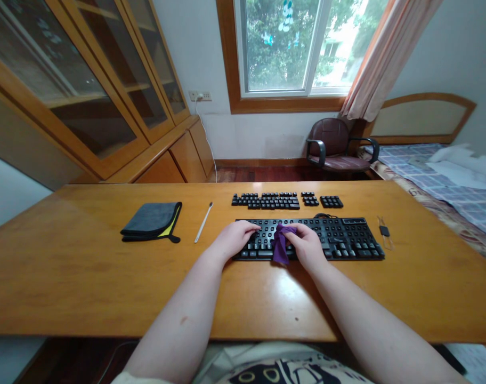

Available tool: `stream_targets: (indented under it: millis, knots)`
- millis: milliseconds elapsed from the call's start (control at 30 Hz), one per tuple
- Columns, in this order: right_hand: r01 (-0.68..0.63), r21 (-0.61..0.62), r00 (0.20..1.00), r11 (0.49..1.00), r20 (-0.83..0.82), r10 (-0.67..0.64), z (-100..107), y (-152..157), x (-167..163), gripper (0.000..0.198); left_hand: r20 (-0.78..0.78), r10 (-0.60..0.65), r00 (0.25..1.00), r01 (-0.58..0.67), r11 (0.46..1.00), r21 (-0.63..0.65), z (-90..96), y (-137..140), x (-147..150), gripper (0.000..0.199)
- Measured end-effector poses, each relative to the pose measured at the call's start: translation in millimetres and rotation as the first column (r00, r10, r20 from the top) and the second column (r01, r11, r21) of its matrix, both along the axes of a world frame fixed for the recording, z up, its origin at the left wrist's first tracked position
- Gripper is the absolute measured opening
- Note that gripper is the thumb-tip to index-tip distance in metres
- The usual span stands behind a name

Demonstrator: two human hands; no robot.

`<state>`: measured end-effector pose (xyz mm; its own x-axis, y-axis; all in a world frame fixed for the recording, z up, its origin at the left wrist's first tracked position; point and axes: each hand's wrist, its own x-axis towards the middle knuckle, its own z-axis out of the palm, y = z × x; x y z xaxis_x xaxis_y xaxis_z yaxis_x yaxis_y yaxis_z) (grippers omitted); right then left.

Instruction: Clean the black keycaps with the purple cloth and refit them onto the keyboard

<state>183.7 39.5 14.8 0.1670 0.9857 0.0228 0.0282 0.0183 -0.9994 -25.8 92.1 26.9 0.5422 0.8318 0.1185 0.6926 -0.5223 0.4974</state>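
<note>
A black keyboard (349, 234) lies on the desk in front of me, many of its keycaps off so that the bare switch stems show. My left hand (238, 237) is at its left end, fingers together and closed against the board; the thumb is partly hidden. Between the fingertips of my right hand (307, 246) a small purple cloth (281, 248) is pinched, hanging down over the middle of the keyboard to its front edge. Loose black keycaps (274, 201) are laid out in rows just behind the keyboard.
To the left are a folded grey cloth (151, 220) with black edging and a thin white brush (203, 223). A wire keycap puller (384, 231) lies right of the keyboard. Beyond the wooden desk (87, 277) stand a glass-door cabinet (147, 106), an armchair (333, 141) and a bed (422, 165).
</note>
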Motion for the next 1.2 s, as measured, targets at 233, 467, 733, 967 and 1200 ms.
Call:
stream_targets:
  millis: [233,467,733,967,1200]
  knots:
    - [-0.002,0.000,1.000,1.000,0.008,0.002,-1.3,-0.5,0.3,0.022,0.094,0.040,0.995,-0.045,0.998,0.044,0.4,0.6,-0.6,0.030]
    - [0.005,-0.003,1.000,1.000,0.005,-0.005,0.0,-0.8,-0.1,0.022,0.093,-0.005,0.996,0.002,0.999,0.038,-1.3,0.4,-1.7,0.028]
    - [-0.002,-0.004,0.999,1.000,0.035,0.002,0.1,-0.8,0.6,0.022,0.018,-0.016,1.000,0.016,1.000,-0.001,1.9,-2.5,-2.8,0.027]
    - [0.005,-0.005,0.999,1.000,0.031,-0.005,1.2,-1.1,-0.4,0.024,-0.020,-0.003,1.000,0.003,1.000,-0.019,3.8,-4.2,0.0,0.026]
    - [0.001,-0.004,1.000,1.000,0.019,-0.001,2.0,-1.6,-0.7,0.025,0.086,0.036,0.996,-0.039,0.999,0.034,7.7,-5.5,-0.1,0.029]
